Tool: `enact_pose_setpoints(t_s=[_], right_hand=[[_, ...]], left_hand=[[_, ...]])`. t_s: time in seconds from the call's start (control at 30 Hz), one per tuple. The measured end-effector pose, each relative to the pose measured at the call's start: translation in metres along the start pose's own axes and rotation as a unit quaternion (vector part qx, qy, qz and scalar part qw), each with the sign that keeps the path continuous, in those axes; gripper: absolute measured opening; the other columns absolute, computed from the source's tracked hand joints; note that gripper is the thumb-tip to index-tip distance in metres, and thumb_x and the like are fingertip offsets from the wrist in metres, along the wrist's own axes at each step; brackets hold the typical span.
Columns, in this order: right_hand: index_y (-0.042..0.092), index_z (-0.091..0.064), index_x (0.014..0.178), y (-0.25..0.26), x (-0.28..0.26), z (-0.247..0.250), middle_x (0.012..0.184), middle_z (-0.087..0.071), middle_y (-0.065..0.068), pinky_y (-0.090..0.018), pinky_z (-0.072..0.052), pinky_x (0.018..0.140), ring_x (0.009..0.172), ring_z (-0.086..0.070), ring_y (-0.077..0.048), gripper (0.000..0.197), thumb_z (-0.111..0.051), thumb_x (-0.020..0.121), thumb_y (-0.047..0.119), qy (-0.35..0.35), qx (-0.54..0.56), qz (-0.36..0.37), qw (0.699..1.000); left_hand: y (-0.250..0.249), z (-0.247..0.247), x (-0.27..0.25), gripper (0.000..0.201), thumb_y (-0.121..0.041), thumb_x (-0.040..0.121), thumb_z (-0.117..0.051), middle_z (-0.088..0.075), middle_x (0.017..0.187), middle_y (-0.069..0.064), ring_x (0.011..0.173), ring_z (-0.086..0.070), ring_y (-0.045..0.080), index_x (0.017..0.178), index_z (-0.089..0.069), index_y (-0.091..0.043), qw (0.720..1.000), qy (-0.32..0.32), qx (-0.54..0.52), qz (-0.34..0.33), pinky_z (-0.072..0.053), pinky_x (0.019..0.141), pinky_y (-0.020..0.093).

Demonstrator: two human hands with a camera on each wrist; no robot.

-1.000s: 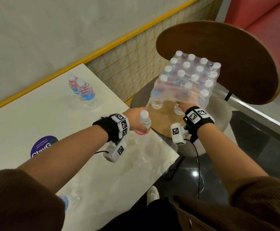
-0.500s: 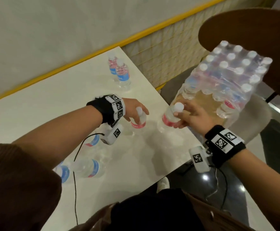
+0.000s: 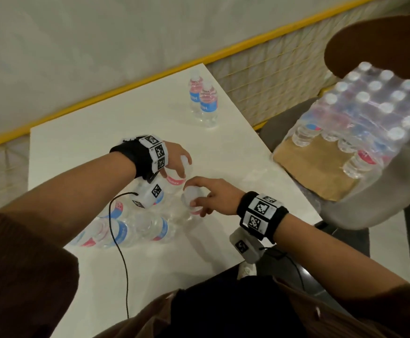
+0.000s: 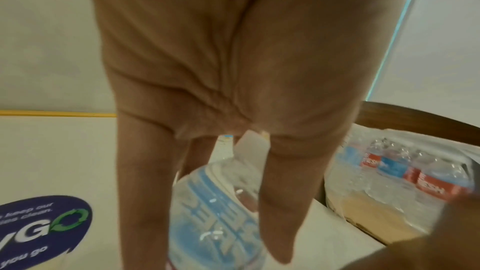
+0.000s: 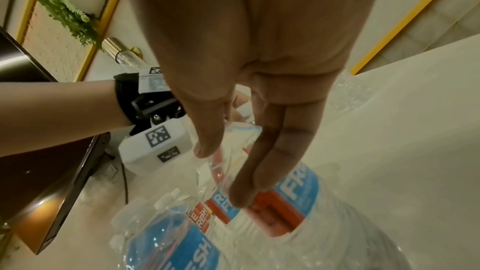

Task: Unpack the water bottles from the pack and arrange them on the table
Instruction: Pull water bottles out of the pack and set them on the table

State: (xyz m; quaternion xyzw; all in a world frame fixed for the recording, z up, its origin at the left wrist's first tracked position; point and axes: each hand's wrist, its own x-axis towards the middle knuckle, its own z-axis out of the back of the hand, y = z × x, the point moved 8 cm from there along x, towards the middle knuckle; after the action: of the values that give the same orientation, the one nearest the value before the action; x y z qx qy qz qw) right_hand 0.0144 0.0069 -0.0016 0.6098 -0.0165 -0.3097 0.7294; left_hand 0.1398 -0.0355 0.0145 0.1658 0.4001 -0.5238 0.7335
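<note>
On the white table [image 3: 225, 152], my left hand [image 3: 178, 167] grips the neck of an upright water bottle [image 3: 174, 180] from above; in the left wrist view the fingers curl round this bottle [image 4: 215, 208]. Just right of it, my right hand [image 3: 196, 198] pinches the cap end of a second bottle [image 3: 191, 195], whose red and blue label [image 5: 280, 200] shows under the fingers. Both stand at the edge of a cluster of several bottles [image 3: 135, 228]. The shrink-wrapped pack [image 3: 369, 113], torn open at its near side, sits on cardboard on a chair.
Two more bottles [image 3: 205, 103] stand near the table's far right corner. The chair's grey seat [image 3: 382, 206] and brown back [image 3: 369, 45] are right of the table. A black cable [image 3: 119, 242] runs across the table from my left wrist. A purple sticker [image 4: 44, 225] lies left.
My right hand pulled a bottle from the pack and brought it left over the table beside the left hand's bottle. The left hand moved its bottle inward toward the cluster.
</note>
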Motion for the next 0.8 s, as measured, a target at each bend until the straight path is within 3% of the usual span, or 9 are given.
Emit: enact_pose_setpoints(t_s=[0.1,0.17,0.33,0.4,0.47,0.57,0.63,0.73,0.8], right_hand=[[0.031,-0.051,0.122,0.005,0.013,-0.003,0.108,-0.065,-0.012,-0.039,-0.059,0.072,0.073,-0.072,-0.029,0.04,-0.064,0.087,0.018,-0.007,-0.01,0.005,1.0],[0.032,-0.05,0.122,0.006,0.018,-0.003,0.11,-0.065,-0.012,-0.038,-0.059,0.071,0.072,-0.072,-0.026,0.04,-0.064,0.087,0.02,-0.015,-0.019,0.008,1.0],[0.037,-0.045,0.128,-0.004,0.021,0.001,0.121,-0.053,-0.004,-0.026,-0.053,0.073,0.071,-0.07,-0.018,0.047,-0.064,0.085,0.04,-0.028,-0.092,-0.023,0.995],[0.038,-0.046,0.128,-0.006,0.023,0.0,0.123,-0.055,-0.008,-0.026,-0.056,0.073,0.076,-0.071,-0.021,0.047,-0.065,0.084,0.04,-0.025,-0.085,-0.03,0.996],[0.038,-0.046,0.129,-0.004,0.025,-0.007,0.125,-0.052,-0.009,-0.016,-0.053,0.064,0.07,-0.069,-0.015,0.048,-0.065,0.085,0.037,-0.014,-0.067,-0.026,0.997],[0.034,-0.043,0.135,0.002,0.029,-0.023,0.128,-0.047,-0.01,-0.004,-0.045,0.052,0.058,-0.065,-0.004,0.053,-0.065,0.087,0.034,0.006,-0.037,-0.024,0.999],[0.032,-0.041,0.137,0.006,0.032,-0.033,0.134,-0.044,-0.012,-0.004,-0.045,0.052,0.059,-0.065,-0.005,0.055,-0.065,0.087,0.034,0.022,-0.03,-0.025,0.999],[0.032,-0.039,0.139,0.01,0.029,-0.04,0.137,-0.044,-0.009,-0.003,-0.046,0.061,0.067,-0.065,-0.009,0.057,-0.064,0.088,0.034,0.029,-0.046,-0.021,0.998],[0.031,-0.037,0.14,0.009,0.024,-0.038,0.139,-0.045,-0.006,-0.013,-0.045,0.085,0.09,-0.063,-0.016,0.059,-0.064,0.087,0.037,0.025,-0.098,-0.014,0.995]], left_hand=[[0.014,0.0,-0.005,0.06,-0.019,0.083,-0.07,-0.047,0.134,0.006,0.111,-0.051,0.027,0.137,-0.044,-0.022,1.0,-0.005,-0.016,0.013,-0.054,0.068,0.034],[0.02,0.001,-0.009,0.059,-0.021,0.083,-0.069,-0.049,0.125,0.005,0.1,-0.055,0.027,0.136,-0.044,-0.023,1.0,-0.003,-0.012,0.016,-0.053,0.064,0.031],[0.033,0.005,-0.021,0.043,-0.016,0.084,-0.067,-0.052,0.11,0.006,0.098,-0.065,0.033,0.126,-0.058,-0.022,1.0,-0.014,0.003,0.017,-0.058,0.073,0.035],[0.033,0.002,-0.021,0.044,-0.007,0.083,-0.068,-0.05,0.112,0.006,0.1,-0.061,0.028,0.124,-0.06,-0.021,1.0,0.001,0.005,0.005,-0.058,0.063,0.025],[0.029,-0.001,-0.022,0.047,0.0,0.079,-0.069,-0.051,0.117,0.008,0.098,-0.058,0.024,0.122,-0.062,-0.019,1.0,0.012,0.026,-0.001,-0.056,0.055,0.021],[0.022,-0.003,-0.021,0.046,0.002,0.079,-0.069,-0.056,0.125,0.012,0.078,-0.058,0.013,0.122,-0.063,-0.011,0.997,0.022,0.073,-0.01,-0.048,0.042,0.013],[0.018,0.002,-0.019,0.039,-0.004,0.083,-0.068,-0.06,0.115,0.008,0.068,-0.054,0.006,0.12,-0.063,-0.014,0.99,-0.004,0.141,-0.009,-0.043,0.04,0.009],[0.012,0.009,-0.018,0.022,-0.013,0.085,-0.067,-0.05,0.101,0.001,0.069,-0.049,0.007,0.085,-0.053,-0.029,0.981,-0.041,0.19,0.007,-0.036,0.051,0.01],[0.005,0.014,-0.017,0.039,-0.015,0.085,-0.064,-0.044,0.096,0.0,0.079,-0.045,0.015,0.066,-0.035,-0.032,0.97,-0.069,0.233,0.012,-0.03,0.052,0.016]])
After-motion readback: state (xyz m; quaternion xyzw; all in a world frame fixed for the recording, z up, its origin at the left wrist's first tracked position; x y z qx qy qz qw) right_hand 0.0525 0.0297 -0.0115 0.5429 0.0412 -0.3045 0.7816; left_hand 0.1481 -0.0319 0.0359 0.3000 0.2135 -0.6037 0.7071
